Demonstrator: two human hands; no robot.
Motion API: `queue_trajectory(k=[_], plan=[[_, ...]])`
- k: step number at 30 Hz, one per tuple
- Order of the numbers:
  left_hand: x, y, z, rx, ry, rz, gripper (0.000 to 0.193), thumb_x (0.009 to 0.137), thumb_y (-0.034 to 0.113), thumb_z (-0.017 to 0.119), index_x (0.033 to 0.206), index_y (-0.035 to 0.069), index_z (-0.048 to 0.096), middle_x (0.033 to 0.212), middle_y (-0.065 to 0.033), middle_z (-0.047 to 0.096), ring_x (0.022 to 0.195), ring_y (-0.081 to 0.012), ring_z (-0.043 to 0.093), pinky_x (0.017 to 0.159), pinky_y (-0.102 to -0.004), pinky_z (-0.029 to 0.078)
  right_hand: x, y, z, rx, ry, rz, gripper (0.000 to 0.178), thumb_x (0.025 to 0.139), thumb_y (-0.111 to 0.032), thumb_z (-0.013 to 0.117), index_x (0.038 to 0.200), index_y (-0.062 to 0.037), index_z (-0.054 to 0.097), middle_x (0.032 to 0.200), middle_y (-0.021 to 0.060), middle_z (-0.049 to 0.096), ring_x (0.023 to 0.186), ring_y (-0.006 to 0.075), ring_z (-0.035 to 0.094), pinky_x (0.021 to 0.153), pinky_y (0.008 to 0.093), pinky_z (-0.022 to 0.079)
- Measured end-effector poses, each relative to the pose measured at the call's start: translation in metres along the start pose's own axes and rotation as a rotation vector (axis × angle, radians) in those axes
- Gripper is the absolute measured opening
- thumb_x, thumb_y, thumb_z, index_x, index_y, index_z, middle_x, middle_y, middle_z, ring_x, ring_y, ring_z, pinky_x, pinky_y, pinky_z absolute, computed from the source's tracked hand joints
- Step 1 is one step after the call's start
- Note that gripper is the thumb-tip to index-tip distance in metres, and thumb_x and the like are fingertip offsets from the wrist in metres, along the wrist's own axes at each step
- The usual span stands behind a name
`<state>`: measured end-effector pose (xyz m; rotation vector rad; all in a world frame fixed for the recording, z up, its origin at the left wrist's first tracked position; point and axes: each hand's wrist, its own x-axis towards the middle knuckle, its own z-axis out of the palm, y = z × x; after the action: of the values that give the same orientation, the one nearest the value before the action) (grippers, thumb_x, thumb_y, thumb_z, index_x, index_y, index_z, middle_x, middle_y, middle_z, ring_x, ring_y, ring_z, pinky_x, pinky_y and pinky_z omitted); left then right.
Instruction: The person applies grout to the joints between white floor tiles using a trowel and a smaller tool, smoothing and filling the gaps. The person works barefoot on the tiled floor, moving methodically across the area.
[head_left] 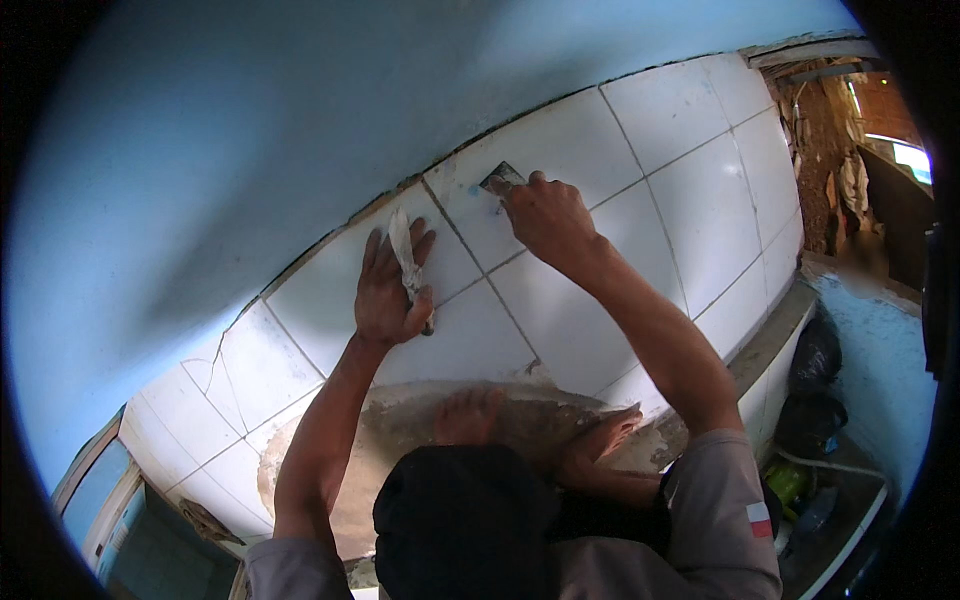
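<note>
Spread fingers of my left hand [390, 290] lie against the white tiles [655, 245]. Its thumb holds a narrow, pointed tool [402, 240] coated in white; the dark end sticks out below the thumb. I cannot make out its exact kind. Farther right, my right hand [555, 222] is closed around a scraper [502, 179] with a flat dark blade. That blade is at the tile surface near the upper edge of the tiling, beside a pale blue smudge. The fingers cover the scraper's handle.
A blue wall [250, 120] meets the tiles along a rough, dark gap. Bare feet [605, 435] rest by a brownish patch [340, 500] at the lower middle. Dark plastic bags [812, 425] lie at the right. A cluttered opening [850, 170] shows at the far right.
</note>
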<state>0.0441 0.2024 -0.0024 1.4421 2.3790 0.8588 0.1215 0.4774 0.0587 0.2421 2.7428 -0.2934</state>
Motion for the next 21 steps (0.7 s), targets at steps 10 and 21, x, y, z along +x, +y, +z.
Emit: queue_trajectory(k=[10,21], plan=[[-0.001,0.004,-0.003,-0.024,0.034,-0.024,0.064,0.083,0.021,0.050,0.144,0.004,0.058,0.157,-0.0144,0.049,0.149,-0.0380,0.038,0.127,-0.0567,0.020,-0.014,-0.028,-0.006,0.077,-0.070,0.064,0.046,0.098,-0.010,0.052,0.144,-0.0074,0.057,0.094,0.0232,0.065,0.079,0.0378,0.074,0.070,0.0440,0.062],[-0.001,0.003,-0.002,-0.047,0.044,-0.028,0.065,0.086,0.027,0.052,0.147,0.004,0.055,0.156,-0.0165,0.049,0.150,-0.0368,0.037,0.125,-0.0618,0.020,0.006,-0.042,-0.001,0.168,0.058,0.102,0.044,0.098,-0.006,0.052,0.141,-0.0067,0.059,0.095,0.0278,0.066,0.079,0.0432,0.073,0.070,0.0488,0.061]])
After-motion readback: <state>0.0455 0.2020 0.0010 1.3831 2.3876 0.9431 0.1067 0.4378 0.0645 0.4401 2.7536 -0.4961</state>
